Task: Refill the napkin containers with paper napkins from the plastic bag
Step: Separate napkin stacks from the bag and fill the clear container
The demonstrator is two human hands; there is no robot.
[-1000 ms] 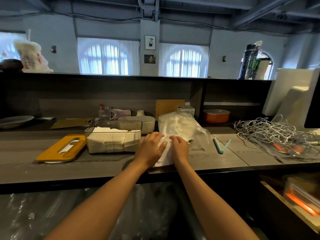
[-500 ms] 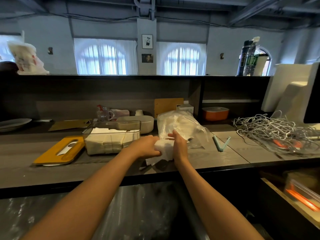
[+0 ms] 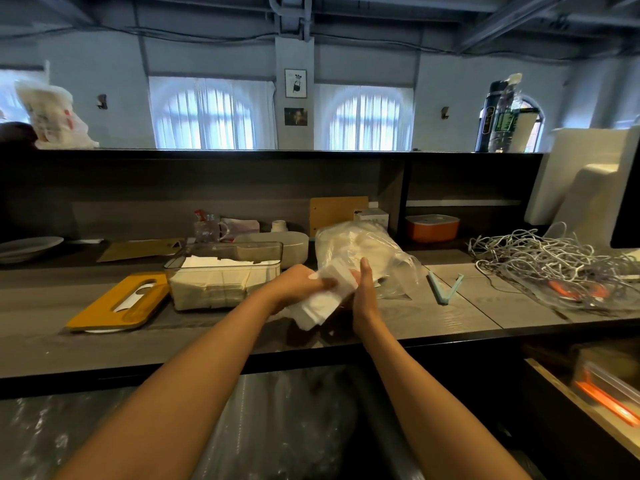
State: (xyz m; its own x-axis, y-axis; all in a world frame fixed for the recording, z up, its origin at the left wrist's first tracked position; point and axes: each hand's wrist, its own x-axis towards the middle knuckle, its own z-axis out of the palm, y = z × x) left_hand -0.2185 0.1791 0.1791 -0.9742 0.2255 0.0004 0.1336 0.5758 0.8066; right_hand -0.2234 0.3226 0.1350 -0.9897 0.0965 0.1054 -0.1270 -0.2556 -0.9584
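Just right of the clear napkin container (image 3: 224, 275), both hands are on a stack of white paper napkins (image 3: 323, 299), held just above the counter (image 3: 433, 317). The left hand (image 3: 298, 284) grips the stack from its left side with fingers curled over it, and the right hand (image 3: 363, 292) presses flat against its right edge, fingers straight. The plastic bag (image 3: 360, 251) lies right behind the stack. If it were me I'd square up the edges first, since the bottom sheets look fanned out, then lower the stack flat into the container, which already looks pretty full. The counter is grey woodgrain, with a yellow lid (image 3: 117, 303) left of the container and a tangle of white cables (image 3: 550, 258) well to its right. Arched windows behind.
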